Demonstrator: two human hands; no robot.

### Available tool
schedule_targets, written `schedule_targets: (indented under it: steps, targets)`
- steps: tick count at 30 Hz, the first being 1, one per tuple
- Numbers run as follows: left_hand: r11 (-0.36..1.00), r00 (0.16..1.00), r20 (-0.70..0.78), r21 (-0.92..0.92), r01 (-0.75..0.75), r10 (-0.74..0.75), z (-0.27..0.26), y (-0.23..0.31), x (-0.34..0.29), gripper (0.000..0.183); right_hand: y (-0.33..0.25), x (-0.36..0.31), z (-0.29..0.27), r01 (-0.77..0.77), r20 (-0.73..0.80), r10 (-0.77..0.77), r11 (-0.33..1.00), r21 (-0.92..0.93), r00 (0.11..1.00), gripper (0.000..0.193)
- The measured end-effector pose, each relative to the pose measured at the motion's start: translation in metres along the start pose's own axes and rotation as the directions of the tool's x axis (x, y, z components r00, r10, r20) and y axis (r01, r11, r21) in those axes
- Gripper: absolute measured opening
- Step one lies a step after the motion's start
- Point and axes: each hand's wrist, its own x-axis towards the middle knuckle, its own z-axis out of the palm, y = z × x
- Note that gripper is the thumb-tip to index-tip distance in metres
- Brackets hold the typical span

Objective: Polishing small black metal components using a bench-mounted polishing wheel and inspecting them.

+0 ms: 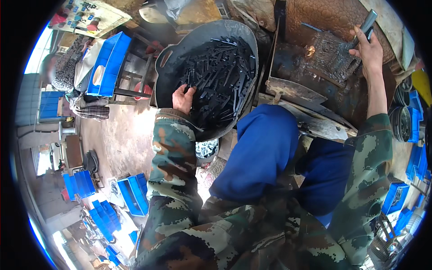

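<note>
A big black rubber tub (163, 85) in front of me holds a heap of thin black strips (220, 67). My left hand (183, 99) is inside its near left side, fingers bent together against the strips; what they pinch, if anything, I cannot make out. On the right, my right hand (371, 51) is closed round a grey metal cylinder (369, 21) that tilts up and away. Under that hand is a dark, wet-looking, rough metal block (333, 56) on a rusty machine bed (294, 74). A small orange glow shows at the block's left edge.
Rusty sheet-metal edges (297, 90) stand between my knees and the machine. A bucket of shiny pieces (207, 149) sits below the tub. Blue bins (108, 65) line the left, where another person (67, 72) sits. A control panel (92, 18) is at far left.
</note>
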Motion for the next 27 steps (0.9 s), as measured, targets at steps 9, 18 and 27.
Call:
schedule_targets:
  steps: [9,18,27]
  targets:
    - [0.934,0.991,0.074,-0.334,0.129,-0.111,-0.019,0.024,-0.006,0.011,0.003,0.001,0.002,-0.005,0.006,0.005,1.000,-0.004,1.000,0.034]
    - [0.996,0.985,0.169,-0.089,-0.010,0.025,-0.040,0.049,-0.012,0.020,0.003,0.002,0.002,-0.012,0.010,0.011,1.000,0.005,1.000,0.033]
    - [0.979,0.987,0.162,-0.201,0.043,-0.010,-0.040,0.048,-0.012,0.022,0.004,0.003,0.003,-0.025,0.021,0.024,0.999,0.031,0.999,0.030]
